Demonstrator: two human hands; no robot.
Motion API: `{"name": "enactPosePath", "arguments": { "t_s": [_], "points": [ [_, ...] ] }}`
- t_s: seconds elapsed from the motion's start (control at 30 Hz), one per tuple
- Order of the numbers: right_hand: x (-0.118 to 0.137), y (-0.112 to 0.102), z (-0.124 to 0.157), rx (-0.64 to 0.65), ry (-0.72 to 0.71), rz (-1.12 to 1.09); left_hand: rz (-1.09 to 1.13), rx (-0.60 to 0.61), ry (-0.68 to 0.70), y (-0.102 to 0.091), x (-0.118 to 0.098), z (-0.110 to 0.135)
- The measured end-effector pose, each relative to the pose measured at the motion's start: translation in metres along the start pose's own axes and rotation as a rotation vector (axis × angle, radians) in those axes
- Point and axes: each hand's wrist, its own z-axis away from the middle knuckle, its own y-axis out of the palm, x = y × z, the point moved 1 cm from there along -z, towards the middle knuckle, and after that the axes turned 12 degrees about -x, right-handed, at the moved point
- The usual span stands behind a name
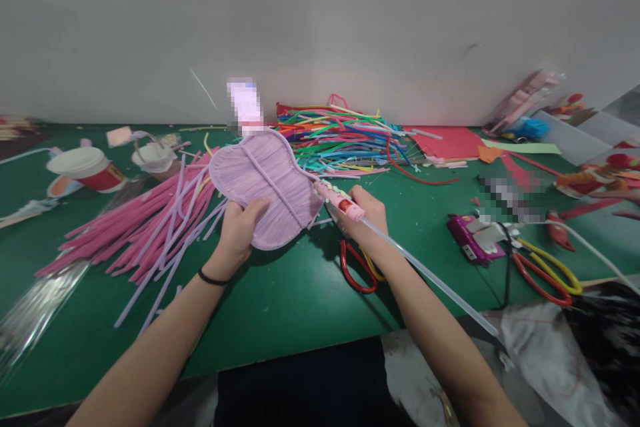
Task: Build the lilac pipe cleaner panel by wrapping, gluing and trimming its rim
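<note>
A glue gun [345, 203], pipe cleaners [340, 140] and worktable [290, 310] suggest a craft workshop.

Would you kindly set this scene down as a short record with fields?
Left hand: holds a lilac panel by its near edge, thumb on top
Right hand: holds a pink glue gun, clear glue stick jutting from its back
Surface: green table
Left side: pile of pink strips, lidded cup
Back: multicoloured strips; red sheet to their right
Right side: purple box
</note>
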Motion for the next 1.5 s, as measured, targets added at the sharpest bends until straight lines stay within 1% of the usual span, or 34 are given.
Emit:
{"name": "enactPosePath", "arguments": {
  "t_s": [0.1, 0.27, 0.5, 0.73, 0.93, 1.0, 1.17, 1.3, 1.37, 1.43, 1.5],
  "points": [
    [0.000, -0.001, -0.001, 0.004, -0.001, -0.008, 0.002, -0.021, 0.007, -0.001, 0.000, -0.001],
    [0.001, -0.002, -0.002, 0.013, 0.015, 0.010, 0.017, -0.009, 0.019, -0.002, 0.001, -0.003],
    [-0.004, 0.000, 0.001, 0.021, 0.014, 0.015, 0.024, -0.036, 0.024, -0.002, 0.000, -0.005],
    [-0.006, 0.000, 0.001, 0.006, -0.021, 0.029, 0.054, -0.035, 0.061, -0.002, -0.001, -0.005],
    [-0.006, 0.001, 0.001, 0.011, 0.006, 0.036, 0.076, -0.040, 0.082, -0.002, -0.002, -0.005],
    [-0.007, 0.001, 0.001, 0.001, 0.005, 0.018, 0.075, -0.081, 0.084, -0.001, -0.003, -0.005],
    [-0.006, -0.003, 0.001, 0.005, -0.010, -0.089, 0.134, -0.246, 0.071, 0.001, -0.007, -0.009],
    [-0.001, -0.007, -0.002, -0.042, 0.008, -0.083, 0.199, -0.306, 0.024, 0.000, -0.011, -0.015],
    [0.003, -0.010, -0.005, -0.025, -0.015, 0.012, 0.247, -0.348, 0.002, -0.002, -0.013, -0.019],
    [0.005, -0.016, -0.010, 0.054, -0.040, 0.186, 0.307, -0.409, 0.003, -0.005, -0.015, -0.023],
    [0.003, -0.027, -0.015, 0.151, -0.029, 0.383, 0.355, -0.462, 0.031, -0.008, -0.018, -0.028]
  ]
}}
